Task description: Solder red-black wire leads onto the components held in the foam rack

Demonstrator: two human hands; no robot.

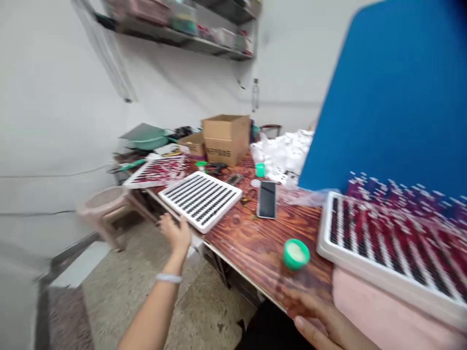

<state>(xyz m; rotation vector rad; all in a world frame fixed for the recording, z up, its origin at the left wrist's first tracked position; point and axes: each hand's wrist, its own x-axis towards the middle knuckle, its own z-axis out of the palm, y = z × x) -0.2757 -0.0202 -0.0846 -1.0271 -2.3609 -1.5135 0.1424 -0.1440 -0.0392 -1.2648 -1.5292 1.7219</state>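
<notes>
Head view shows our left hand (177, 233) reaching with fingers spread open, empty, toward the white rectangular grid tray of dark slots (200, 199), which overhangs the near edge of the red-brown wooden table (251, 243). Our right hand (321, 318) rests loosely curled, holding nothing, at that edge near a green round cap (296, 253). We judge a nudge could tip the tray floorward; open room lies left.
</notes>
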